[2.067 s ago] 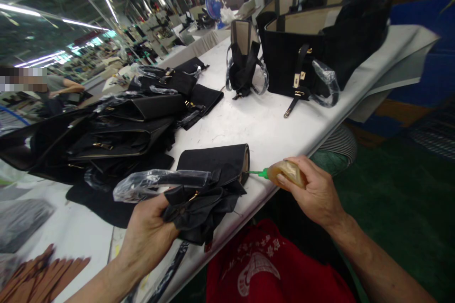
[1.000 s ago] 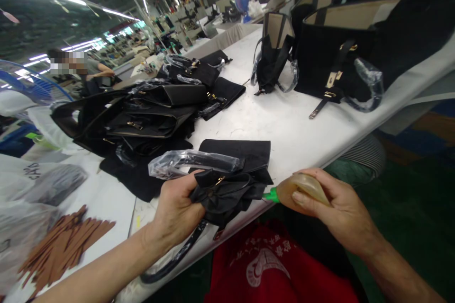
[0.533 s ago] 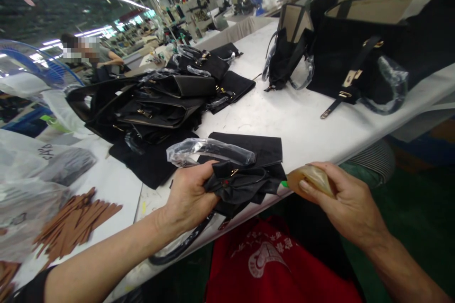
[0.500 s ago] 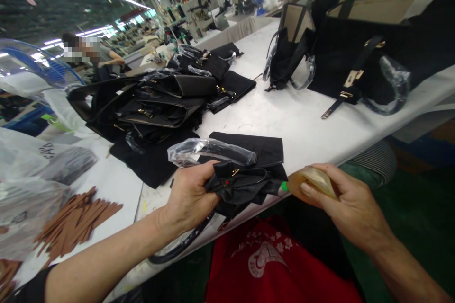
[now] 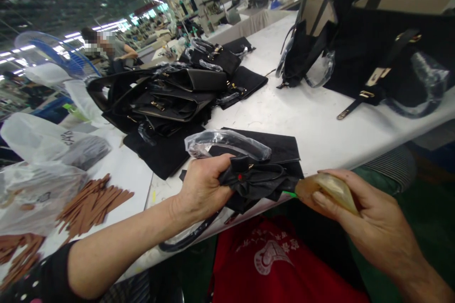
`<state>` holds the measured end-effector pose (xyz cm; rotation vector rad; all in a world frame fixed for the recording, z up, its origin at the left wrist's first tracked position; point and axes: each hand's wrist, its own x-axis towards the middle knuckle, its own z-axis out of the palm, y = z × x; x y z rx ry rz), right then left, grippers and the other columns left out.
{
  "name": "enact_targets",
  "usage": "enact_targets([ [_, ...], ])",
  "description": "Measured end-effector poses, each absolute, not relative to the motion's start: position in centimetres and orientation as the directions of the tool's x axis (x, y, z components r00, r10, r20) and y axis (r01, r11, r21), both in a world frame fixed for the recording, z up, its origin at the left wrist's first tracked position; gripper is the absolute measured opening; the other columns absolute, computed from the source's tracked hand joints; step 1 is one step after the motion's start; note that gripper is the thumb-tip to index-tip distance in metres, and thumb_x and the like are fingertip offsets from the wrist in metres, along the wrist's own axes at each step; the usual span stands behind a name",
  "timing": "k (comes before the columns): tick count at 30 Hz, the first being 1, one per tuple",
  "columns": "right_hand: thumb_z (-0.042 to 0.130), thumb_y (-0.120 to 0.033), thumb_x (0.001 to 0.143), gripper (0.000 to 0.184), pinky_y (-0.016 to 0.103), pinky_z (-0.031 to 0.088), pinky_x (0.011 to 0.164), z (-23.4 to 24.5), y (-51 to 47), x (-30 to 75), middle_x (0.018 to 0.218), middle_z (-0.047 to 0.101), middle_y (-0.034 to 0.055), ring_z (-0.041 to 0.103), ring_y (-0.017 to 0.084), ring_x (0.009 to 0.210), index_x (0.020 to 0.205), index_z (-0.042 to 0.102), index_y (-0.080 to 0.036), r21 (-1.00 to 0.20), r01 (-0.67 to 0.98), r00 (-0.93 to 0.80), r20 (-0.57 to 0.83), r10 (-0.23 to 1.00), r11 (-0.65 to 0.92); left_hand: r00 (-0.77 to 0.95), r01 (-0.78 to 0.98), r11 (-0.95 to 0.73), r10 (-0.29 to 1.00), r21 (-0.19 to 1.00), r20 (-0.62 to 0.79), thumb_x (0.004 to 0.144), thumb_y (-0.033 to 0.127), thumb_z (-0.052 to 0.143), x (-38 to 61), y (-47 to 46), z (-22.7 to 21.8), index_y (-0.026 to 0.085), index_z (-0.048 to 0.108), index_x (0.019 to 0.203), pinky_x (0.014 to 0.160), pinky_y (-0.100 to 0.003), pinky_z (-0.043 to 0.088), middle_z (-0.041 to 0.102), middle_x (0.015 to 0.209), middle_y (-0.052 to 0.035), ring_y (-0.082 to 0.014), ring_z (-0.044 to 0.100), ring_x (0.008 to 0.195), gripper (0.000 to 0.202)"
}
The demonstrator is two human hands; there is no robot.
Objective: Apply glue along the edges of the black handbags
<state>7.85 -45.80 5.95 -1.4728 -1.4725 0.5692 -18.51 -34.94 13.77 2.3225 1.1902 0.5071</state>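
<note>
My left hand (image 5: pixel 204 188) is closed on the bunched black fabric of a flat black bag (image 5: pixel 265 173) lying at the near edge of the white table (image 5: pixel 305 123). The bag's handle, wrapped in clear plastic (image 5: pixel 227 143), arches just above my fingers. My right hand (image 5: pixel 369 220) grips a soft yellowish glue bottle (image 5: pixel 329 188). Its green nozzle (image 5: pixel 289 193) touches the bag's folded edge.
A pile of flat black bags (image 5: pixel 170 99) lies at the left centre. Upright black bags with tan lining (image 5: pixel 384 42) stand at the back right. Brown strips (image 5: pixel 90 203) and plastic sacks (image 5: pixel 42 151) lie on the left. A red cloth (image 5: pixel 273 265) covers my lap. A person sits far left.
The view has swung left and closer. My right hand has brought the bottle from the bag's far end to its nearer folded edge. My left hand keeps its hold on the bag.
</note>
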Motion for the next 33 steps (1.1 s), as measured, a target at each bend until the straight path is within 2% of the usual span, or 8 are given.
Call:
enact_targets([
  [5, 0.064, -0.051, 0.094, 0.024, 0.029, 0.057, 0.06, 6.5, -46.4, 7.7, 0.091, 0.072, -0.0016, 0.068, 0.022, 0.068, 0.111, 0.066, -0.034, -0.839, 0.511, 0.142, 0.3, 0.943, 0.19, 0.567, 0.64, -0.533, 0.814, 0.553, 0.128, 0.08, 0.017, 0.064, -18.5, -35.2, 13.9, 0.017, 0.072, 0.088, 0.07, -0.019, 0.048, 0.074, 0.08, 0.0021, -0.013, 0.069, 0.075, 0.011],
  [7, 0.063, -0.052, 0.094, 0.024, 0.029, 0.058, 0.063, 6.6, -46.5, 7.5, 0.091, 0.072, -0.0017, 0.068, 0.021, 0.068, 0.11, 0.066, -0.034, -0.831, 0.525, 0.15, 0.304, 0.941, 0.185, 0.565, 0.642, -0.538, 0.814, 0.546, 0.137, 0.08, 0.017, 0.064, -18.5, -35.3, 13.9, 0.017, 0.072, 0.087, 0.069, -0.019, 0.049, 0.074, 0.079, 0.0018, -0.013, 0.069, 0.074, 0.01],
  [12, 0.063, -0.049, 0.095, 0.021, 0.025, 0.058, 0.063, 7.1, -46.5, 7.0, 0.095, 0.072, -0.0043, 0.07, 0.02, 0.073, 0.113, 0.064, -0.038, -0.876, 0.444, 0.084, 0.249, 0.965, 0.187, 0.61, 0.608, -0.605, 0.77, 0.514, 0.185, 0.081, 0.015, 0.063, -18.5, -35.4, 14.2, 0.017, 0.072, 0.087, 0.071, -0.02, 0.049, 0.074, 0.08, 0.0007, -0.0128, 0.069, 0.074, 0.011],
  [16, 0.063, -0.049, 0.095, 0.021, 0.026, 0.059, 0.064, 7.5, -46.5, 6.9, 0.094, 0.072, -0.0027, 0.069, 0.02, 0.071, 0.111, 0.065, -0.037, -0.857, 0.479, 0.108, 0.273, 0.956, 0.191, 0.621, 0.605, -0.627, 0.757, 0.49, 0.202, 0.079, 0.011, 0.061, -18.5, -35.4, 14.4, 0.016, 0.071, 0.083, 0.069, -0.02, 0.049, 0.073, 0.076, 0.0002, -0.0128, 0.068, 0.072, 0.011],
  [19, 0.062, -0.05, 0.096, 0.024, 0.024, 0.059, 0.06, 7.8, -46.8, 6.9, 0.098, 0.073, -0.0016, 0.07, 0.021, 0.075, 0.115, 0.064, -0.036, -0.865, 0.464, 0.084, 0.258, 0.962, 0.192, 0.635, 0.577, -0.644, 0.741, 0.503, 0.22, 0.079, 0.01, 0.062, -18.4, -35.3, 14.4, 0.017, 0.072, 0.089, 0.071, -0.018, 0.05, 0.075, 0.081, 0.001, -0.0121, 0.07, 0.075, 0.016],
  [24, 0.064, -0.045, 0.096, 0.022, 0.018, 0.058, 0.061, 8.2, -47.3, 6.9, 0.098, 0.073, -0.0048, 0.071, 0.018, 0.076, 0.115, 0.064, -0.035, -0.89, 0.436, 0.089, 0.194, 0.977, 0.137, 0.639, 0.564, -0.651, 0.733, 0.507, 0.231, 0.078, 0.008, 0.063, -18.2, -35.3, 14.5, 0.017, 0.072, 0.091, 0.072, -0.018, 0.05, 0.075, 0.084, 0.0024, -0.0117, 0.071, 0.078, 0.019],
  [28, 0.066, -0.047, 0.093, 0.022, 0.015, 0.057, 0.058, 7.8, -47.1, 7.4, 0.096, 0.074, -0.0055, 0.071, 0.017, 0.073, 0.111, 0.066, -0.033, -0.916, 0.389, 0.139, 0.164, 0.977, 0.098, 0.634, 0.567, -0.654, 0.735, 0.501, 0.241, 0.078, 0.007, 0.063, -18.2, -35.4, 14.4, 0.017, 0.072, 0.091, 0.073, -0.018, 0.051, 0.075, 0.084, 0.0032, -0.0115, 0.071, 0.078, 0.018],
  [33, 0.067, -0.052, 0.09, 0.024, 0.016, 0.056, 0.061, 7.2, -46.3, 7.4, 0.088, 0.073, -0.0061, 0.069, 0.015, 0.069, 0.104, 0.068, -0.032, -0.861, 0.499, 0.2, 0.227, 0.953, 0.1, 0.638, 0.569, -0.665, 0.728, 0.483, 0.251, 0.077, 0.006, 0.062, -18.2, -35.4, 14.1, 0.016, 0.07, 0.087, 0.071, -0.019, 0.05, 0.074, 0.081, 0.002, -0.0124, 0.07, 0.076, 0.016],
])
